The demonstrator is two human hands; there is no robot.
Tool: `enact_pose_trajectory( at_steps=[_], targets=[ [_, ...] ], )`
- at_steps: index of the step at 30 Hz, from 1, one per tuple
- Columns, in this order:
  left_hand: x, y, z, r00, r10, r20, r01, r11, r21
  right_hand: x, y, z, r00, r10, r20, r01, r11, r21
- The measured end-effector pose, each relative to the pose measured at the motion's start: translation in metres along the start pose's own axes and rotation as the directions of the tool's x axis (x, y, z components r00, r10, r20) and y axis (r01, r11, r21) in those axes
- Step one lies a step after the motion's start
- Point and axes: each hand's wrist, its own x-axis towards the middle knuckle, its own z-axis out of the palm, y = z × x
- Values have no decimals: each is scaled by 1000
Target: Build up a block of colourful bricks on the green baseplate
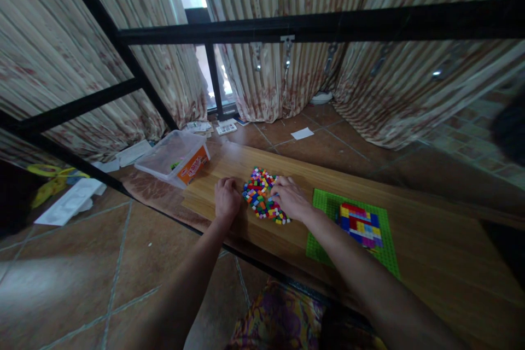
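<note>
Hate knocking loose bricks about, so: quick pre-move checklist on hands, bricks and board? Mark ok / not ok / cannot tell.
1. Right hand at the brick pile: ok, at its right side.
2. Brick in right fingertips: cannot tell, too small to make out.
3. Left hand empty: cannot tell, curled beside the pile's left edge.
4. Green board on the wooden table: ok, right of the pile.
5. Full view of green board: not ok, right forearm hides part.
6. Plastic box apart from pile: ok, off to the left.
</note>
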Motion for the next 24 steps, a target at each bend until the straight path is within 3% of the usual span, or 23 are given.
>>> enact_pose_trajectory(
  at_steps=[9, 14, 24],
  targets=[
    [0, 0, -1, 1000, 4, 5, -4, 1000, 0, -11, 7, -9, 1000, -8, -30, 9, 1000, 25],
    [0, 1, -2, 1000, 15, 3, -15, 1000, -9, -18, 11, -14, 1000, 26, 15, -26, 1000, -14],
    [0, 2, -4, 1000, 2, 5, -2, 1000, -20, -9, -5, -18, 991, 121, 53, -117, 990, -80]
  ],
)
